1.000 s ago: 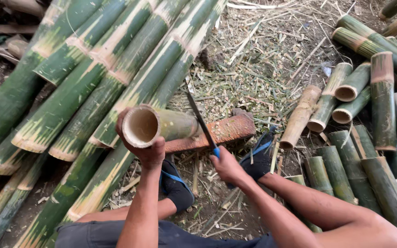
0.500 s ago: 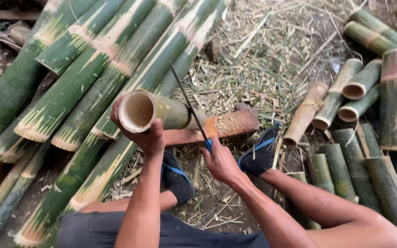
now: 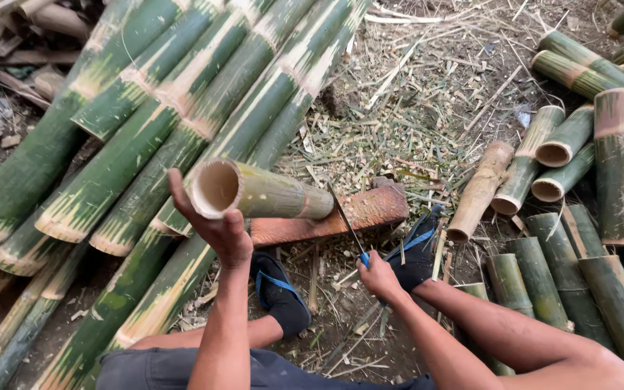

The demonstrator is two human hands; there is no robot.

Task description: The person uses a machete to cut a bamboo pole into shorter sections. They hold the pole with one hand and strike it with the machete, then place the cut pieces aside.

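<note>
Littered dirt ground underlies a hollow, pale-mouthed green bamboo section (image 3: pixel 261 193), its empty open end gripped by the left hand (image 3: pixel 219 231); beside it, the right hand (image 3: pixel 378 276) closes round a blue-handled knife (image 3: pixel 349 227), blade against its far end.

floor: dirt ground (image 3: pixel 427 101) lying under dry bamboo shavings | left: long green poles (image 3: pixel 131 144) lying stacked | right: cut sections (image 3: pixel 586 238) piling | light: daylight

Long green bamboo poles (image 3: pixel 153 137) lie stacked across the left side, cut ends pointing near. On the right there's a heap of short bamboo sections (image 3: pixel 579 217), some with hollow ends showing. Dry shavings and splinters (image 3: pixel 413 94) cover the dirt in the far middle. Black sandals with blue straps (image 3: pixel 279 292) are on the feet.
</note>
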